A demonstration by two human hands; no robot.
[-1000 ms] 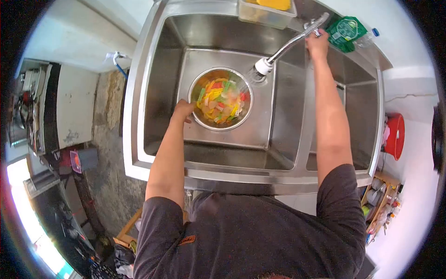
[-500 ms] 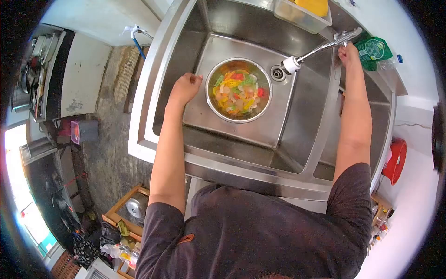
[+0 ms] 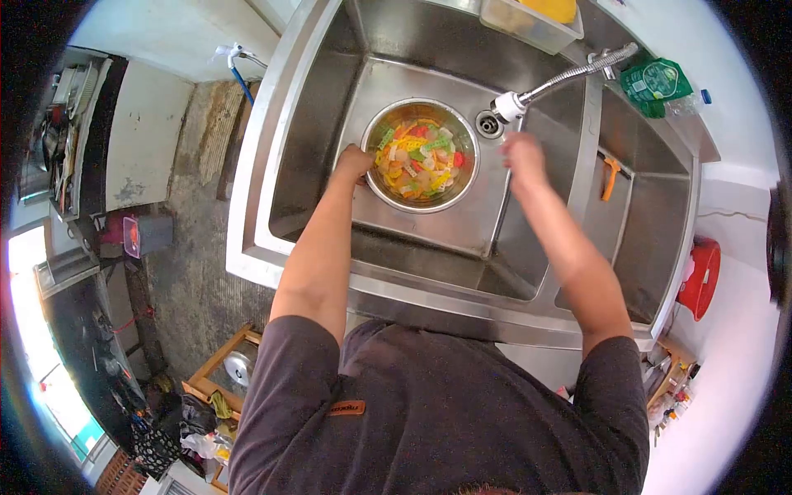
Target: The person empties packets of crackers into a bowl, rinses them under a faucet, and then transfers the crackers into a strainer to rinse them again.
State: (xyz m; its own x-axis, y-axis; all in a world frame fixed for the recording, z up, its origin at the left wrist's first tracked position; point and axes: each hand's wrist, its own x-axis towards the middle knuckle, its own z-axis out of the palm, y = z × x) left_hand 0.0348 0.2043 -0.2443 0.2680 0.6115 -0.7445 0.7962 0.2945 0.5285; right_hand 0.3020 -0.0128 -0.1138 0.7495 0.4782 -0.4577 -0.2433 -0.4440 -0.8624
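A round stainless steel bowl [image 3: 473, 157] rests on the floor of the left sink basin. Inside it lie colourful cut pieces [image 3: 417, 161], red, green, yellow, orange and pale, some with ridged surfaces. My left hand [image 3: 353, 163] grips the bowl's left rim, its fingers closed there and partly hidden. Motion smears my right hand [image 3: 524, 157], which hangs over the basin to the right of the bowl, apart from it. Just above that hand is the white head of the flexible faucet [image 3: 508, 106], beside the drain [image 3: 489, 124].
In the right basin [image 3: 652, 214] lies an orange-handled tool [image 3: 610, 180]. A clear plastic container [image 3: 532, 31] with something yellow sits on the back ledge. A green pouch [image 3: 656, 85] and a clear bottle [image 3: 689, 103] lie at the back right corner.
My right hand has left the faucet's base and moved left and toward me, to near the bowl. My left hand has come down and taken hold of the bowl's rim.
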